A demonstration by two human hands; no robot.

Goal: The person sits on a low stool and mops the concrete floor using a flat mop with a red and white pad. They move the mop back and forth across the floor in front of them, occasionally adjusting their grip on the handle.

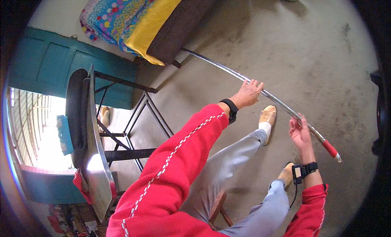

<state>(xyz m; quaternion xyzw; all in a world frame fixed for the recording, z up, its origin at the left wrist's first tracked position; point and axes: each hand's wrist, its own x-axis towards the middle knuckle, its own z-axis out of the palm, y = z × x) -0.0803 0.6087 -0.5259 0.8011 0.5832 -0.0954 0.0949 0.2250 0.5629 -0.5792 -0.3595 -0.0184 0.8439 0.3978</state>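
A long shiny metal pole (pixel 282 106) slants across the view, with a red grip (pixel 330 147) and a pale cap at its near right end. My left hand (pixel 250 91) is closed over the pole around its middle. Closer to the red grip, my right hand (pixel 300 133) holds the pole loosely, palm turned upward and fingers curled about it. The pole's far end runs to the lower edge of the bed (pixel 177 29), and whatever it ends in is hidden there.
A patterned quilt (pixel 107 17) and yellow sheet (pixel 152 29) lie on the bed. Left of me stands a table (pixel 99 188) with a dark metal leg frame (pixel 128 134), near a teal door panel (pixel 58 63). A wooden stool leg (pixel 217 206) shows beside my legs. Concrete floor (pixel 330 78) lies ahead.
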